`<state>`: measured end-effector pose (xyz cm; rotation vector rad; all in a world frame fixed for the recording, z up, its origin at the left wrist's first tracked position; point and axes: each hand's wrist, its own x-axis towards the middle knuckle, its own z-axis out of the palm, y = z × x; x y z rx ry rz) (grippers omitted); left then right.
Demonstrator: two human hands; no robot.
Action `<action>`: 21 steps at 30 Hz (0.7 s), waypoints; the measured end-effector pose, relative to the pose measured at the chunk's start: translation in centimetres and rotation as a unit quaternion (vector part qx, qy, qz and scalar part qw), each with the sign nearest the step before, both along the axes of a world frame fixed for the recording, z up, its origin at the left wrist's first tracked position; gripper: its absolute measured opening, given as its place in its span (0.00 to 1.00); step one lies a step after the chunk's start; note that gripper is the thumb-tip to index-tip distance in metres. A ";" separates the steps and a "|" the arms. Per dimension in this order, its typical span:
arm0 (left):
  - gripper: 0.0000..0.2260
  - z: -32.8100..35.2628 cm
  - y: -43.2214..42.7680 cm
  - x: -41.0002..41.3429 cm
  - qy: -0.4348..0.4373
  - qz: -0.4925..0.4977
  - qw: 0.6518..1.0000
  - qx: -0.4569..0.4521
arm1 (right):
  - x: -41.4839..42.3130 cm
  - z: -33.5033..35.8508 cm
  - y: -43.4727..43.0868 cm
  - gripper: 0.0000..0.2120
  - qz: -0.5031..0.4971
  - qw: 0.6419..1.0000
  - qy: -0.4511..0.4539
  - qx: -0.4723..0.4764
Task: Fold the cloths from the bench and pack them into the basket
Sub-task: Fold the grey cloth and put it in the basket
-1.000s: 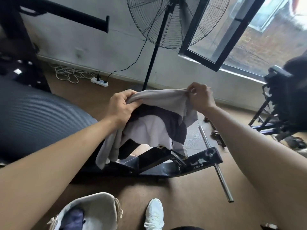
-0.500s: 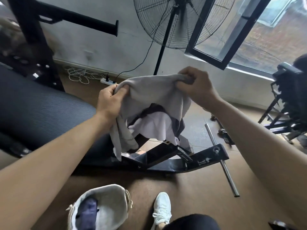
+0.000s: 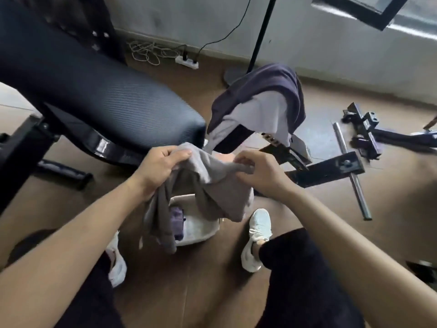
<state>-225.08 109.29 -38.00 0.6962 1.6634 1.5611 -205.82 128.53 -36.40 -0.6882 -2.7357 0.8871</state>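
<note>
Your left hand (image 3: 158, 166) and right hand (image 3: 260, 171) each pinch the grey cloth (image 3: 212, 185), which hangs directly above the basket (image 3: 201, 229).

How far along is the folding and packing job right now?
Done: one dark purple cloth lies in the white basket. In hand: the left hand and right hand hold a grey cloth above the basket, bunched. Left: dark and light cloths draped on the bench frame.
</note>
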 end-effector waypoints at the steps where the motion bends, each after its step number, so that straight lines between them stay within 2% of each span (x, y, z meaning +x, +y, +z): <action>1: 0.28 -0.8 -1.0 0.7 -0.005 -0.001 1.000 -0.010 | 0.4 -1.4 -0.7 0.11 -0.017 0.999 -0.009 -0.026; 5: 0.20 -4.0 -3.4 3.0 0.023 -0.053 0.997 -0.059 | 1.2 -6.0 -4.6 0.14 -0.076 0.991 0.007 -0.113; 7: 0.18 -5.4 -3.5 3.6 0.057 -0.096 0.990 -0.089 | 0.8 -7.5 -7.1 0.15 -0.030 0.986 0.005 -0.166; 9: 0.12 -6.2 -3.3 3.7 0.095 -0.124 0.980 -0.124 | -0.1 -8.7 -9.2 0.17 0.024 0.981 -0.007 -0.193; 12: 0.06 -6.8 -3.1 3.1 0.103 -0.128 0.977 -0.137 | -1.6 -10.0 -10.5 0.18 0.032 0.978 0.001 -0.204; 17: 0.13 -7.3 -3.3 1.3 0.098 -0.086 0.978 -0.162 | -2.5 -11.8 -8.2 0.06 -0.005 0.979 -0.032 -0.201; 19: 0.12 -7.4 -3.5 0.7 0.146 -0.075 0.964 -0.207 | -2.7 -12.0 -7.5 0.03 0.005 0.979 -0.058 -0.196; 21: 0.23 -7.4 -3.7 0.3 0.217 -0.088 0.938 -0.256 | -2.9 -12.4 -7.1 0.01 0.009 0.977 -0.082 -0.194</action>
